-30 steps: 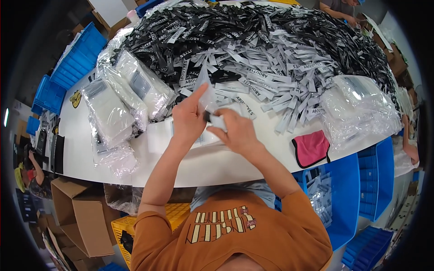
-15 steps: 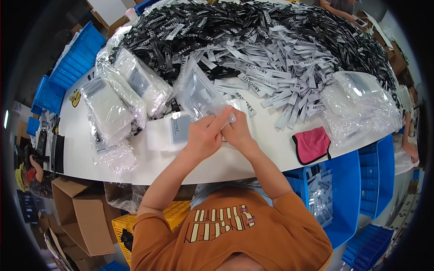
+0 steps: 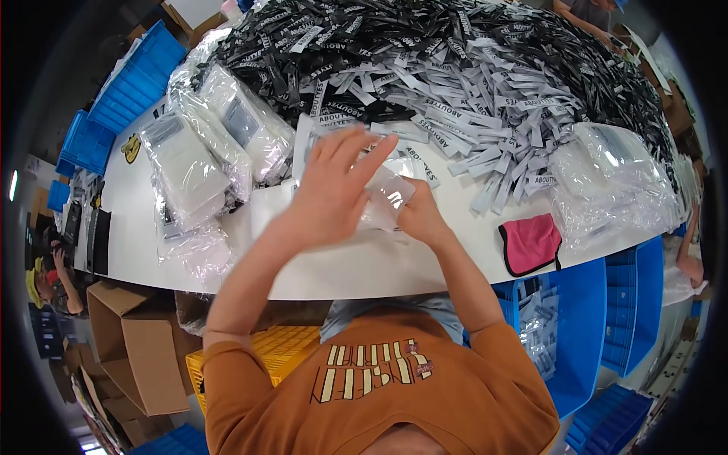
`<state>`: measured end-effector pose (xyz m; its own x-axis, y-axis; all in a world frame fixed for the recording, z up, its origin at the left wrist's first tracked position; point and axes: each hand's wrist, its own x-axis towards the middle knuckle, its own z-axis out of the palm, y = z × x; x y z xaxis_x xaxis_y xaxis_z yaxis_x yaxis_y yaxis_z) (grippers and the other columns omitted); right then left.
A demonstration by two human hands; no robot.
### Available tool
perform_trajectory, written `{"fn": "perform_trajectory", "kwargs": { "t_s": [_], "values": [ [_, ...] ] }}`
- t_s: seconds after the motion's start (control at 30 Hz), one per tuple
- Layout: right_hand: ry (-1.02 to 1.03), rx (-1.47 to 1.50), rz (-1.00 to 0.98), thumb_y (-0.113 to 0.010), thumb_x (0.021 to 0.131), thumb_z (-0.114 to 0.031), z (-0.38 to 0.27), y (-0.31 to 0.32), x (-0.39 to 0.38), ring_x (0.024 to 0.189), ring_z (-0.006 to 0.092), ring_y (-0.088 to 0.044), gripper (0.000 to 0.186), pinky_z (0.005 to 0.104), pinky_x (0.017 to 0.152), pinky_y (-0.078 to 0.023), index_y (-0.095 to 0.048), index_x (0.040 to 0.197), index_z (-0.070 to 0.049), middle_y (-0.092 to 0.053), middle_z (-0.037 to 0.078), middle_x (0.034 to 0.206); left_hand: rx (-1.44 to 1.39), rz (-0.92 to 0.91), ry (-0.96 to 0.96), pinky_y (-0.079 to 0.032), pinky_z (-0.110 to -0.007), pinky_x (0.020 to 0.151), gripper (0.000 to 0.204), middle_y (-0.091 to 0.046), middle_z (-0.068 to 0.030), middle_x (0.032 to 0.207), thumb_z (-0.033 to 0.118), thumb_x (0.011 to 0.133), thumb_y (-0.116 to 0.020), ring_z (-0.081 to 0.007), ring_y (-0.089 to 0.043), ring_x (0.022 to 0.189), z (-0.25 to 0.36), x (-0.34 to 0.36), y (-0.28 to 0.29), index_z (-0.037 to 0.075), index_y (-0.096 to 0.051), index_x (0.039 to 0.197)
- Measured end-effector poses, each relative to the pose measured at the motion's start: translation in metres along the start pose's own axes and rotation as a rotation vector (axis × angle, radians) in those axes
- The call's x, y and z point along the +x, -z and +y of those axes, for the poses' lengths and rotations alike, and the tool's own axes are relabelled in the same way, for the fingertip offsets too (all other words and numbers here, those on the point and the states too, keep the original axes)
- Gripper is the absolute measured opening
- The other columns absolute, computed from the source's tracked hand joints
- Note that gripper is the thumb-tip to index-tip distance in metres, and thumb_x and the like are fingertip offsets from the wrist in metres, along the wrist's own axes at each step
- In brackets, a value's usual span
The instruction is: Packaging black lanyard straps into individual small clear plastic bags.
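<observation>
My right hand pinches the edge of a transparent plastic bag above the white table. My left hand is raised over the bag with its fingers spread, and it hides much of what lies beneath. Under the left wrist, part of a white flat packet shows on the table. Just beyond the hands spreads a large heap of narrow printed strips, white ones nearer and black ones farther back.
Stacks of plastic-wrapped packets lie to the left, more wrapped packets to the right. A pink cloth with black edging rests near the front edge. Blue bins and a cardboard box stand below. Another person is across the table.
My left hand has let go of the bag, opened and lifted up and to the left. The bag is lower, held in my right hand, which has shifted slightly right.
</observation>
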<state>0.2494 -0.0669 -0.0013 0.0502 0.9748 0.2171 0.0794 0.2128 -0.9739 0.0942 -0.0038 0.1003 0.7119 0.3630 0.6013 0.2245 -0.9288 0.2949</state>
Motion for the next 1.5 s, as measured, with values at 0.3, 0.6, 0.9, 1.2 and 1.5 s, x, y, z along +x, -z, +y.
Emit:
{"fn": "perform_trajectory", "kwargs": {
  "t_s": [0.3,0.6,0.9,1.2,1.5],
  "values": [
    [-0.052,0.215,-0.028,-0.055,0.085,-0.01,-0.021,0.008,-0.002,0.059,0.0058,-0.045,0.014,0.0243,0.051,-0.038,-0.063,0.081,0.001,-0.056,0.001,0.066,-0.122,-0.45,0.367,-0.042,-0.03,0.053,0.009,-0.059,-0.0088,0.063,0.004,0.069,-0.062,-0.0196,-0.055,0.055,-0.028,0.015,0.022,-0.002,-0.063,0.076],
    [-0.003,-0.114,-0.019,-0.063,0.081,-0.016,-0.022,0.006,0.001,0.055,0.0051,-0.043,0.018,0.0237,0.048,-0.036,-0.062,0.075,0.002,-0.053,0.0,0.058,-0.608,-0.349,0.656,-0.037,-0.025,0.048,0.017,-0.054,-0.002,0.057,0.012,0.076,-0.065,-0.0059,-0.044,0.054,-0.026,-0.012,-0.009,-0.005,-0.064,0.075],
    [0.236,-0.408,-0.002,-0.064,0.079,-0.008,-0.016,0.009,-0.006,0.054,0.0154,-0.052,0.007,0.0284,0.05,-0.041,-0.063,0.08,0.0,-0.058,0.007,0.066,0.039,-0.231,-0.008,-0.045,-0.035,0.059,0.009,-0.061,-0.0091,0.073,0.005,0.065,-0.066,-0.0276,-0.057,0.071,-0.018,-0.016,-0.005,0.004,-0.064,0.073],
    [0.253,-0.515,-0.124,-0.065,0.079,-0.014,-0.019,0.089,-0.058,0.062,0.0267,-0.054,0.012,0.0333,0.054,-0.042,-0.063,0.075,-0.004,-0.055,0.01,0.064,0.037,-0.394,0.061,-0.043,-0.037,0.053,0.02,-0.055,-0.0082,0.06,0.016,0.068,-0.072,-0.0266,-0.054,0.059,-0.035,-0.032,-0.007,0.003,-0.059,0.062],
    [-0.031,-1.281,0.63,-0.063,0.076,-0.01,-0.057,0.203,-0.147,0.078,0.0302,-0.061,0.015,0.0349,0.071,-0.048,-0.063,0.089,-0.001,-0.063,0.013,0.086,-0.251,-0.421,0.527,-0.047,-0.033,0.056,0.013,-0.062,-0.0096,0.07,0.016,0.075,-0.065,-0.0258,-0.059,0.062,-0.044,-0.077,-0.02,0.003,-0.063,0.071]
  ]
}}
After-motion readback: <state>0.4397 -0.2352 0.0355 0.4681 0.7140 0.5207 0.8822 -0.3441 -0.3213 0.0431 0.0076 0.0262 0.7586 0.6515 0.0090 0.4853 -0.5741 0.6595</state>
